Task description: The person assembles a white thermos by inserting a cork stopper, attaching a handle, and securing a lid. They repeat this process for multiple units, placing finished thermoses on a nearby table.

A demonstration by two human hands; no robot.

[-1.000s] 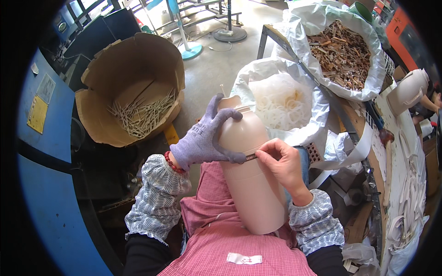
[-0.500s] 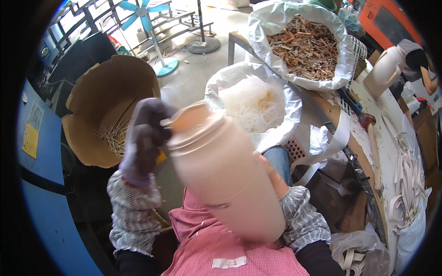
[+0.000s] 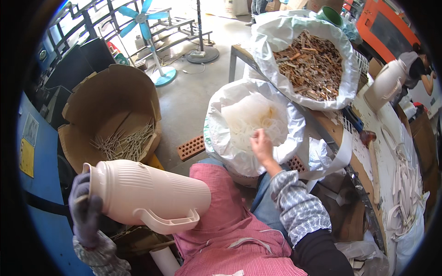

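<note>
A cream plastic jug (image 3: 154,186) lies on its side across my lap, its ribbed wall up and its handle toward me. My left hand (image 3: 86,209), in a grey glove, is closed around the jug's rim at the left end. My bare right hand (image 3: 262,146) is over a white woven sack (image 3: 214,115) with its fingers drawn together. Whatever may be between those fingers is too small to make out. Inside the sack is a heap of whitish, translucent plastic rings and strips (image 3: 251,115).
At the left, a cardboard drum (image 3: 110,87) holds thin sticks. Beyond stands a blue fan (image 3: 142,20). A sack of brown scraps (image 3: 308,64) is on the right, by a bench bearing another jug (image 3: 384,85) and a hammer (image 3: 373,156). One person (image 3: 414,69) is at far right.
The jug has swung down and left from upright before me to lying on its side, handle now showing. My right hand has left it and moved over the sack.
</note>
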